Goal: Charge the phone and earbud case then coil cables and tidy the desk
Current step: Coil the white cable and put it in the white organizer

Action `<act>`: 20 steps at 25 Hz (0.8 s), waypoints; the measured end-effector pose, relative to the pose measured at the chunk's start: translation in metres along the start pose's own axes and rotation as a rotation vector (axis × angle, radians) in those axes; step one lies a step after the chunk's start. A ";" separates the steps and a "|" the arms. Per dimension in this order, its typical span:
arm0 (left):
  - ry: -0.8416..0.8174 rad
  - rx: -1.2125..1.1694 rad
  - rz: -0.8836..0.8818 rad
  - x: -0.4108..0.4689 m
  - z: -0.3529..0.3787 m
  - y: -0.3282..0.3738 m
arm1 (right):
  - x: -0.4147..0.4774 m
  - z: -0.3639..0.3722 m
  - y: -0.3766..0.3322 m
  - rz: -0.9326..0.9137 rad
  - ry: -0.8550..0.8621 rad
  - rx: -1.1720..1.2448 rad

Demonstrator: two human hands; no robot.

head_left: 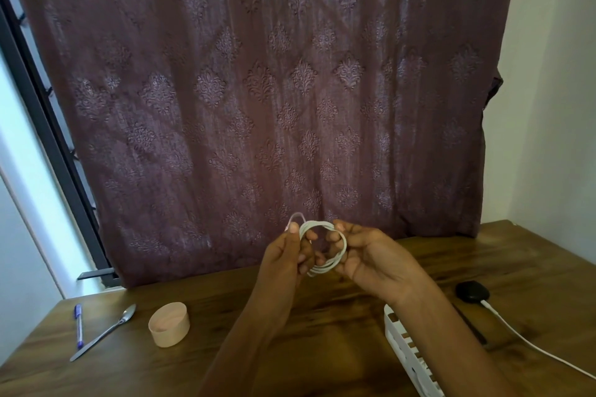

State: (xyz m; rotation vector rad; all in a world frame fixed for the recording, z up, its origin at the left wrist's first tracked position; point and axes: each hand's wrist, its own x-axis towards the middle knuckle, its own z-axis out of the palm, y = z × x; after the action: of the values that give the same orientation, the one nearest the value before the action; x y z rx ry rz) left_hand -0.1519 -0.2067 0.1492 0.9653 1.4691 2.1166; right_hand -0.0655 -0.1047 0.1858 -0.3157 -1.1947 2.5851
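A white cable (325, 267), wound into a small coil of several loops, hangs above the wooden desk (290, 332) between both hands. My left hand (283, 255) pinches the coil's left side, with a loose pinkish end sticking up past the thumb. My right hand (371, 258) grips the coil's right side, fingers curled through the loops. A black earbud case (471, 291) lies on the desk at the right with a second white cable (529, 342) plugged into it. No phone is in view.
A white slotted tray (406, 351) sits under my right forearm. On the left lie a blue pen (78, 325), a metal spoon (106, 330) and a round beige container (168, 324). A dark thin stick (474, 327) lies beside the tray. A patterned curtain hangs behind the desk.
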 end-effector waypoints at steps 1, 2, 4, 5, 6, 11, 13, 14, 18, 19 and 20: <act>-0.006 -0.008 0.006 -0.001 0.001 -0.001 | 0.000 0.000 0.000 -0.009 0.002 -0.003; -0.011 -0.024 0.015 -0.002 0.002 -0.001 | -0.001 0.000 0.000 -0.040 0.013 -0.012; 0.000 -0.079 0.031 -0.001 0.005 0.002 | -0.002 0.002 0.000 -0.136 0.033 -0.059; 0.009 -0.101 0.038 0.000 0.006 0.003 | -0.003 0.002 0.000 -0.186 0.033 -0.101; 0.013 -0.109 0.046 0.001 0.007 0.005 | -0.004 0.001 0.000 -0.230 0.032 -0.147; 0.055 -0.124 0.073 0.003 0.013 0.007 | -0.013 0.000 0.005 -0.368 0.070 -0.271; 0.078 -0.101 0.088 0.002 0.016 0.007 | -0.016 0.001 0.007 -0.418 0.115 -0.336; 0.100 -0.080 0.096 0.001 0.017 0.007 | -0.017 0.002 0.008 -0.432 0.139 -0.376; 0.206 0.143 0.177 -0.002 0.019 0.007 | -0.016 0.003 0.009 -0.427 0.228 -0.577; 0.208 0.193 0.189 -0.004 0.019 0.007 | -0.015 0.004 0.009 -0.401 0.229 -0.583; 0.199 0.218 0.187 -0.005 0.020 0.007 | -0.013 0.004 0.008 -0.366 0.220 -0.540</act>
State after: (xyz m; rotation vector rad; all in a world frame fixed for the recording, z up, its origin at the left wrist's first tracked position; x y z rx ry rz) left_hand -0.1334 -0.1996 0.1581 1.0287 1.8021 2.2749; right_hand -0.0553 -0.1169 0.1834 -0.4269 -1.6673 1.8411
